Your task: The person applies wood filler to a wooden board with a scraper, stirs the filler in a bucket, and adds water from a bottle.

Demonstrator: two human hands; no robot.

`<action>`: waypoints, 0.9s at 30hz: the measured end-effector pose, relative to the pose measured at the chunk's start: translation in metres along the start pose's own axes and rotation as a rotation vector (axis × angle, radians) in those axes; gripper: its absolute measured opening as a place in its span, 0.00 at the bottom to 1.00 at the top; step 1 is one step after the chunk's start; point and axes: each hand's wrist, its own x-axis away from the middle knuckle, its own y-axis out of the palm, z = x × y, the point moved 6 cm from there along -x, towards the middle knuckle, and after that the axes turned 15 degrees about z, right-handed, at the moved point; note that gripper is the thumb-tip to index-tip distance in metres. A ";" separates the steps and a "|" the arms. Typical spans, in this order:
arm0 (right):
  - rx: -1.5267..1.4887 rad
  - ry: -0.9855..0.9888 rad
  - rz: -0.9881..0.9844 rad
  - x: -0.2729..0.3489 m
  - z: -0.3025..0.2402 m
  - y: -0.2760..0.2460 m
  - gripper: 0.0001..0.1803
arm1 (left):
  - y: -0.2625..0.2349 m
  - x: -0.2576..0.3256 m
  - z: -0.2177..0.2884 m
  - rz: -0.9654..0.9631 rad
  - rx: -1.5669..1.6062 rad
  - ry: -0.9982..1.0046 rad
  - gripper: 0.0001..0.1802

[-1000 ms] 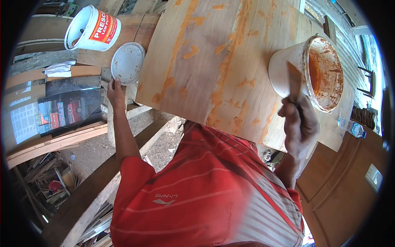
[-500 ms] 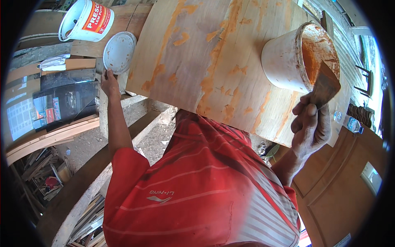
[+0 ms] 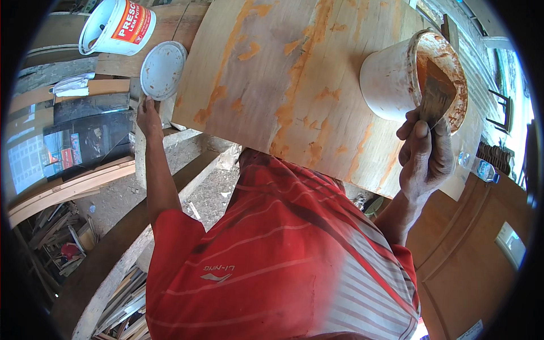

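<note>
Plywood sheet, pale and curved (image 3: pixel 294 85), was found streaked and patched with orange-brown paste; broad areas between the streaks were left bare wood, so the spreading was judged partly done, with much of the surface yet to be covered.

Right hand (image 3: pixel 425 153) was seen closed around the handle of a flat paste-stained brush (image 3: pixel 436 96), whose head was dipped into the mouth of a white plastic bucket smeared orange inside (image 3: pixel 396 73). That bucket was tipped on its side on the sheet, near the far right edge. A reload of paste was judged to be in hand.

Left hand (image 3: pixel 148 116) was set on the left edge of the work support, fingers curled over it, just below a round white lid (image 3: pixel 163 69) lying flat beside the sheet. Whether anything small was held in it could not be told.

Packages and labels:
- White tub with a red label band (image 3: pixel 116 25), lying tilted at upper left, well apart from the orange bucket.
- Dark flat package with a coloured picture label (image 3: pixel 85 144), at left on curved wooden rails.
- Clear plastic bottle with a blue label (image 3: pixel 486 169), at right, beside a brown wooden door panel (image 3: pixel 481 255).
</note>
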 end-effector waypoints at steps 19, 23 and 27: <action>0.190 -0.217 0.235 -0.007 -0.034 -0.019 0.21 | -0.008 0.001 -0.003 -0.013 -0.474 0.382 0.30; 0.600 -0.397 0.449 -0.008 -0.019 -0.055 0.21 | -0.014 0.010 0.004 -0.015 -0.248 0.338 0.25; 0.835 -0.315 0.468 -0.011 -0.004 -0.083 0.24 | -0.008 0.021 0.019 0.000 -0.194 0.293 0.25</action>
